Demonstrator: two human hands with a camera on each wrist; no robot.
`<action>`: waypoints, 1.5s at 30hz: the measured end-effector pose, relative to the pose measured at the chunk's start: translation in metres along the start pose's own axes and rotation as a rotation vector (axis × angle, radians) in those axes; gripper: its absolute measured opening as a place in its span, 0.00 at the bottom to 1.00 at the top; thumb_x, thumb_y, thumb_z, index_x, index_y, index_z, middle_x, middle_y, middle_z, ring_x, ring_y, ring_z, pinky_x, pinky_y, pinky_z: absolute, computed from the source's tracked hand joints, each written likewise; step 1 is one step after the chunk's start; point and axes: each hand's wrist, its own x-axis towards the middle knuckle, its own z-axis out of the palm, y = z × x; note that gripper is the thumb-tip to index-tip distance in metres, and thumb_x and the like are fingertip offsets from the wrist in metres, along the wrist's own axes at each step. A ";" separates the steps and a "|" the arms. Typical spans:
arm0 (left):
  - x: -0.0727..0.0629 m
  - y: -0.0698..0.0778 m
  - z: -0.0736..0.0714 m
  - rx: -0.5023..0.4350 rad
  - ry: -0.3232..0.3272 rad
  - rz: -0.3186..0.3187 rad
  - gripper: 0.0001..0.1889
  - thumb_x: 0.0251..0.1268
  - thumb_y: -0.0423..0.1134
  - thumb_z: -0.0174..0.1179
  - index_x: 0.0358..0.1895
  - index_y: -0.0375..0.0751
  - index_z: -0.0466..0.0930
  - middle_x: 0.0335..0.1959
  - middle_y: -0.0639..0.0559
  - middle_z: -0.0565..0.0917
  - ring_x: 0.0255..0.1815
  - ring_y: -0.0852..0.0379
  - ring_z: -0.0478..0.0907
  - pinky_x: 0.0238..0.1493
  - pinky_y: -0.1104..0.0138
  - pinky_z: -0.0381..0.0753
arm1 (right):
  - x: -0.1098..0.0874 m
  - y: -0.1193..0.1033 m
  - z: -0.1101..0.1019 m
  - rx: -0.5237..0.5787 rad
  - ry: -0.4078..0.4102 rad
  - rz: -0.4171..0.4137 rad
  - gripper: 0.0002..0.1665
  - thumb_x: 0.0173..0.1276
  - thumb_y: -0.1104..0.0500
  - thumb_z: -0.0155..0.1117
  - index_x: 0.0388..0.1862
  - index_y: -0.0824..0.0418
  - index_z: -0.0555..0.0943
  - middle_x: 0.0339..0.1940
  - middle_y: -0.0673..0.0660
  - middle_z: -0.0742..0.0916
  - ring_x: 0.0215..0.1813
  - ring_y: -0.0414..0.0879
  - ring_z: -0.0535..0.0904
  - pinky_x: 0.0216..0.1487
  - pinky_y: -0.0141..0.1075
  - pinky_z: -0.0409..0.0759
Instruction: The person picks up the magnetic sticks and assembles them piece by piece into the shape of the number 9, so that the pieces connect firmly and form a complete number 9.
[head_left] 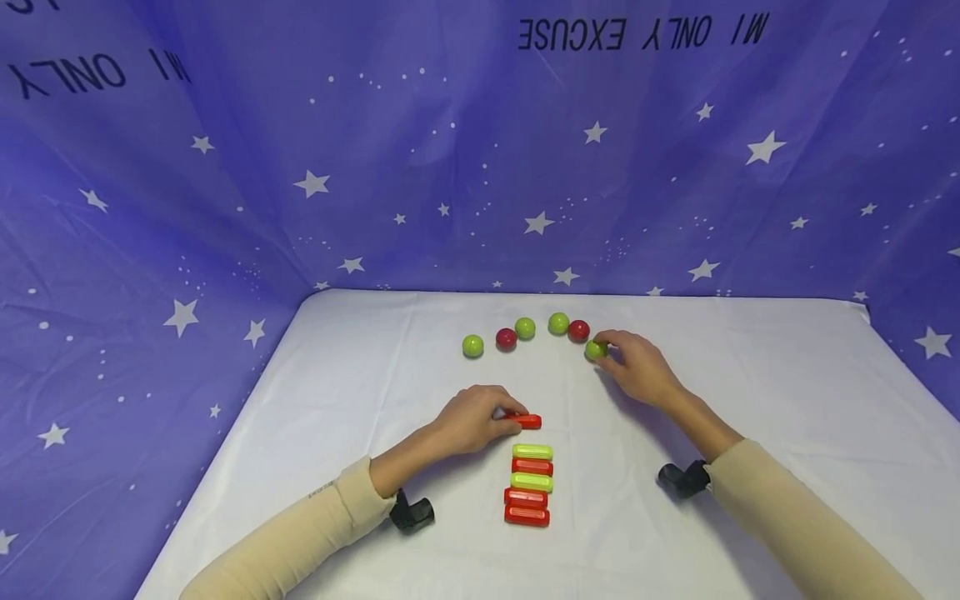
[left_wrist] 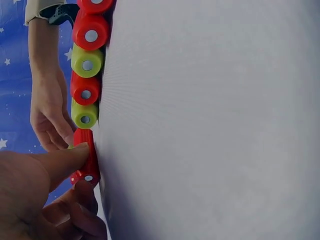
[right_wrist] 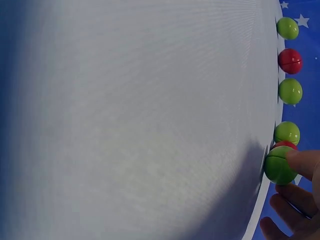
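Between thumb and fingers, my left hand (head_left: 472,419) pinches a red stick-shaped piece (head_left: 529,422) with faceted sides and a pale round dot on its end (left_wrist: 89,178). Just nearer to me lies a column of similar red and yellow-green pieces (head_left: 532,482), set crosswise one after another. My right hand (head_left: 640,367) holds a green ball (head_left: 596,350) at the right end of an arc of balls. Next to it sit a red ball (head_left: 578,331) and another green ball (head_left: 558,323). The right wrist view shows the thumb on the held ball (right_wrist: 280,166).
Farther left in the arc are a green ball (head_left: 525,327), a red ball (head_left: 506,339) and one more green ball (head_left: 472,346). A white cloth (head_left: 787,375) covers the table. Behind it hangs a blue star-patterned curtain (head_left: 480,167). Each wrist wears a black camera mount (head_left: 684,480).
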 end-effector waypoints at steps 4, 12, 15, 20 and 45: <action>0.001 -0.001 -0.001 -0.022 0.003 -0.010 0.12 0.63 0.41 0.68 0.49 0.49 0.88 0.44 0.58 0.85 0.46 0.60 0.78 0.49 0.64 0.74 | 0.001 0.000 0.001 -0.003 0.006 0.006 0.17 0.68 0.66 0.65 0.55 0.68 0.78 0.52 0.67 0.83 0.57 0.63 0.77 0.60 0.58 0.69; 0.003 -0.002 -0.003 -0.021 -0.008 0.001 0.12 0.63 0.41 0.69 0.49 0.48 0.89 0.43 0.59 0.86 0.44 0.61 0.79 0.47 0.65 0.74 | 0.002 -0.002 0.001 0.009 0.005 0.024 0.16 0.69 0.66 0.64 0.55 0.67 0.79 0.52 0.67 0.83 0.57 0.63 0.77 0.61 0.57 0.69; 0.004 -0.003 -0.004 -0.012 -0.011 0.011 0.12 0.63 0.41 0.69 0.49 0.48 0.89 0.41 0.59 0.86 0.42 0.63 0.78 0.45 0.66 0.74 | 0.004 -0.002 0.001 0.007 0.006 0.029 0.16 0.69 0.66 0.64 0.54 0.67 0.79 0.52 0.66 0.84 0.57 0.63 0.77 0.61 0.57 0.69; 0.004 -0.001 -0.003 -0.011 -0.011 -0.002 0.12 0.63 0.41 0.68 0.50 0.48 0.88 0.43 0.58 0.85 0.44 0.61 0.78 0.48 0.65 0.74 | 0.004 -0.002 -0.001 -0.003 0.011 0.032 0.16 0.68 0.67 0.64 0.55 0.67 0.79 0.52 0.66 0.84 0.57 0.63 0.77 0.61 0.57 0.69; 0.004 -0.003 0.000 -0.011 -0.012 0.002 0.12 0.63 0.41 0.69 0.49 0.48 0.88 0.43 0.59 0.86 0.46 0.61 0.79 0.50 0.64 0.75 | -0.012 -0.026 -0.006 0.091 -0.021 -0.100 0.17 0.67 0.61 0.68 0.53 0.65 0.82 0.49 0.60 0.86 0.50 0.57 0.80 0.54 0.56 0.74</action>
